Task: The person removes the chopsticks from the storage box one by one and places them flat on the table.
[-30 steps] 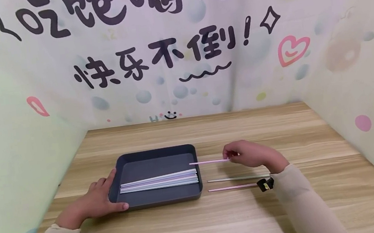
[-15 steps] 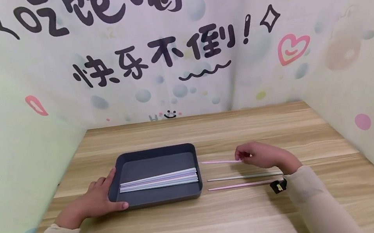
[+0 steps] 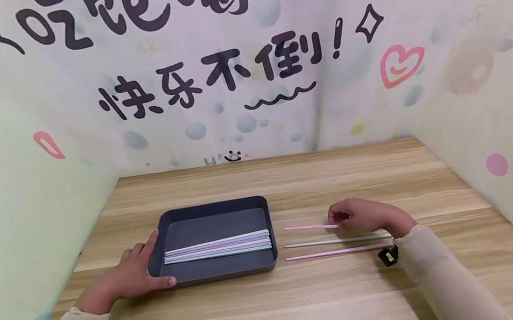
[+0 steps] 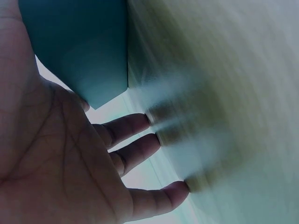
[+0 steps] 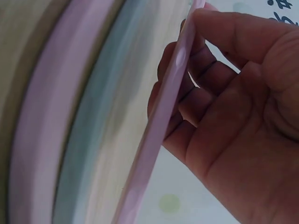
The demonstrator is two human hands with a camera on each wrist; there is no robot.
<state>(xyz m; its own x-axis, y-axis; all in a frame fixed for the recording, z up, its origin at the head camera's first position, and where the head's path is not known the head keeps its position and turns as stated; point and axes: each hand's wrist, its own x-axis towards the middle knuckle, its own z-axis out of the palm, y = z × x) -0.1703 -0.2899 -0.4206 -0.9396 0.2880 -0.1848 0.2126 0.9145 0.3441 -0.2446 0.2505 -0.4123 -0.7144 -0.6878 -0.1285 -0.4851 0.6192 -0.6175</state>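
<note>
My right hand (image 3: 366, 214) pinches a pink chopstick (image 3: 309, 227) between thumb and fingers, to the right of the dark tray (image 3: 216, 222). In the right wrist view that pink chopstick (image 5: 161, 112) runs slanting past the fingertips. Two more lie on the table just in front: a pale green chopstick (image 3: 330, 242) and a second pink chopstick (image 3: 334, 252). Several pastel chopsticks (image 3: 219, 247) lie side by side in the tray. My left hand (image 3: 130, 274) spreads around the tray's near left corner, its thumb along the front wall. The left wrist view has its fingertips touching the wooden surface.
The wooden table (image 3: 276, 309) is bounded by a printed curtain (image 3: 262, 127) behind and pale walls at both sides. Black wrist devices sit at both sleeves, the right device (image 3: 388, 256) close to the ends of the loose chopsticks.
My right hand has drawn the pink chopstick rightward and nearer, so its tip no longer reaches over the tray's right rim. The left hand and the tray have stayed still.
</note>
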